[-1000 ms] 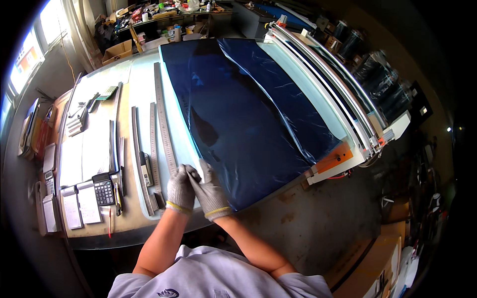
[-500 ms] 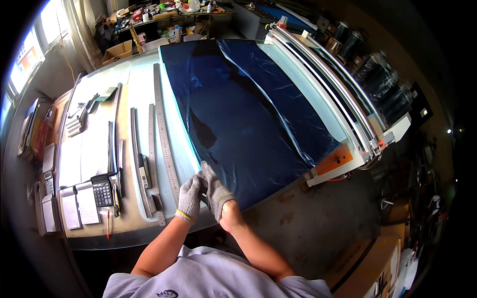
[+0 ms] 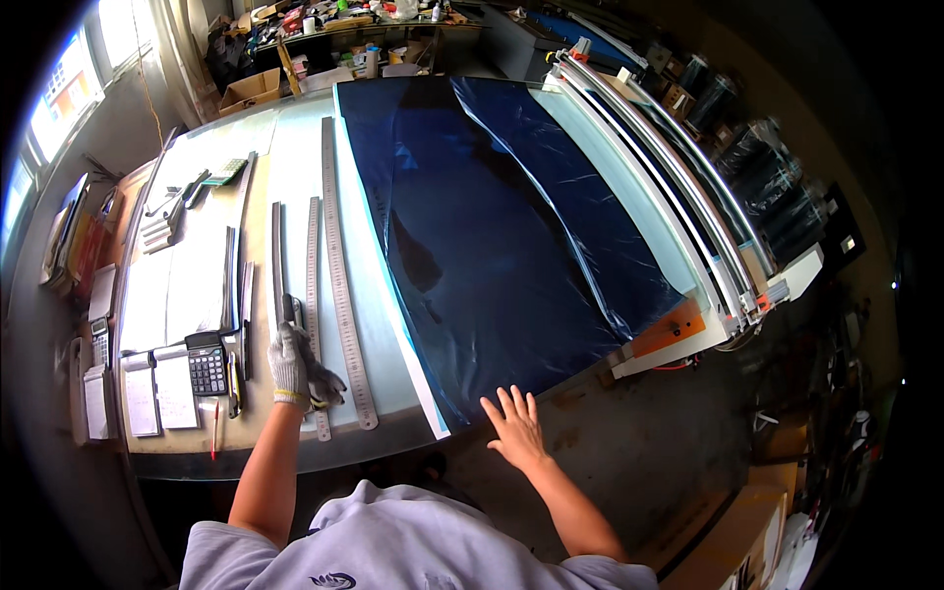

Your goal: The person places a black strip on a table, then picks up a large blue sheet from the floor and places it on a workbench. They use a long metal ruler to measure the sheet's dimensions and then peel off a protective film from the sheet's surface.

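Note:
My left hand, in a grey knitted glove with a yellow cuff, is closed on a loose grey glove. It hovers at or just above the metal rulers; whether it touches the utility knife beside its fingertips I cannot tell. Two steel rulers lie lengthwise to its right, and a narrow metal bar reaches away beyond it. Bare and open, my right hand has its fingers spread at the front edge of a large dark blue film sheet, which has glossy creases. A white strip shows along the film's left edge.
A black calculator, notepads and a red pen lie at the table's left. A long roller frame spans the right side. Cardboard boxes stand on the floor at lower right. A cluttered bench stands behind.
The glove has come off my right hand and is now in my left. My hands have separated: left toward the rulers, right toward the film's front edge.

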The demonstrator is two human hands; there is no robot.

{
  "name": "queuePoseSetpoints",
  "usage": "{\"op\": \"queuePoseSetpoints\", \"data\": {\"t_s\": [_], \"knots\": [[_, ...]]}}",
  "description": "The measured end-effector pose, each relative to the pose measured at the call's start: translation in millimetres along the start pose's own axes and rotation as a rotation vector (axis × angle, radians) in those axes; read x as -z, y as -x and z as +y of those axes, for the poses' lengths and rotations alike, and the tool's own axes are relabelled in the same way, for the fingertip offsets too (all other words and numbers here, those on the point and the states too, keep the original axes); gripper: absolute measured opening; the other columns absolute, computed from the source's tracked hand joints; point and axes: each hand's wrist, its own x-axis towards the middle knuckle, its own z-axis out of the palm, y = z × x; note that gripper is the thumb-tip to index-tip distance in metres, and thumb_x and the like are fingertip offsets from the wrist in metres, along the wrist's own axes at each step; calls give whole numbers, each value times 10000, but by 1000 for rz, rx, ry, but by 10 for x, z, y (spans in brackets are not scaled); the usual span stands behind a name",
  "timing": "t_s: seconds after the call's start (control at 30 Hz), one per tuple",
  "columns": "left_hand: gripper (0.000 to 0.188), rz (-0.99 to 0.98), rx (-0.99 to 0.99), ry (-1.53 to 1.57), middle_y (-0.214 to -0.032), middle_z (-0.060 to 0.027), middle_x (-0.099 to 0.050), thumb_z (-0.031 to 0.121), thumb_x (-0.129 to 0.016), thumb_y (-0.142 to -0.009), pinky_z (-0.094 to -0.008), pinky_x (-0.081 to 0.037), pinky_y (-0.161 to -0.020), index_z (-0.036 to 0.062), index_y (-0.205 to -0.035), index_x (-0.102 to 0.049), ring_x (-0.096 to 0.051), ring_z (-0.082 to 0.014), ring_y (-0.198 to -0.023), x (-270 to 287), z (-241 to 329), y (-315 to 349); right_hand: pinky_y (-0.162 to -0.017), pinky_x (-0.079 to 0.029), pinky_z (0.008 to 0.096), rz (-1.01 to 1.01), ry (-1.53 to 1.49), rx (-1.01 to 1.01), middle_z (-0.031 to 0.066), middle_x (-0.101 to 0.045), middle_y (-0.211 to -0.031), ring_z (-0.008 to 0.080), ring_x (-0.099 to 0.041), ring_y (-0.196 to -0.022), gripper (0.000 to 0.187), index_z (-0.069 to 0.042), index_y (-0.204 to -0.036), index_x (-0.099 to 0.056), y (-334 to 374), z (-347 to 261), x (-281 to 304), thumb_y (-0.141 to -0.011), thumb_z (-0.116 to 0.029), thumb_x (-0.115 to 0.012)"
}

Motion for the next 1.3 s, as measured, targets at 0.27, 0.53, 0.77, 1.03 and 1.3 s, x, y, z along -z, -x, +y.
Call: {"op": "queuePoseSetpoints", "data": {"t_s": [0.27, 0.53, 0.77, 1.03, 1.3], "knots": [[490, -89, 135, -153, -519, 12, -451, 358, -560, -1029, -267, -365, -394, 87, -624, -512, -411, -85, -396, -27, 24, 523, -1107, -404, 478, 241, 52, -72, 155, -652, -1280, 322, -584, -1244, 329, -75, -1239, -656, -82, 717, -797, -917, -135, -622], [249, -346, 3, -431, -650, -73, -643, 204, -641, -960, -278, -483, -515, -13, -857, -703, -591, -125, -516, 230, -25, 570, -639, -538, 507, 283, -103, -412, 182, -713, -784, 406, -690, -714, 201, -74, -861, -696, -431, -75, -609, -961, -208, -584], [244, -491, -99, -701, -877, -176, -724, 271, -677, -909, -376, -557, -723, 58, -1006, -747, -710, -316, -789, 294, 141, 554, -584, -548, 489, 323, -222, -300, 175, -690, -706, 387, -693, -655, 242, -69, -763, -644, -1080, -1190, -501, -948, -220, -601], [238, -447, -84, -657, -853, -149, -721, 246, -658, -929, -343, -560, -695, 51, -1038, -741, -712, -257, -728, 685, 58, 440, -595, -523, 498, 444, -69, -371, 174, -685, -739, 399, -673, -668, 173, -58, -852, -676, -928, -558, -535, -952, -159, -576], [186, -105, -67, -341, -736, -26, -665, 102, -587, -986, -218, -447, -592, -9, -1015, -733, -570, -59, -649, 1308, 56, 152, -685, -534, 475, 388, -62, -473, 165, -709, -882, 391, -678, -791, 187, -37, -926, -681, -414, -93, -651, -983, -165, -558]]}}
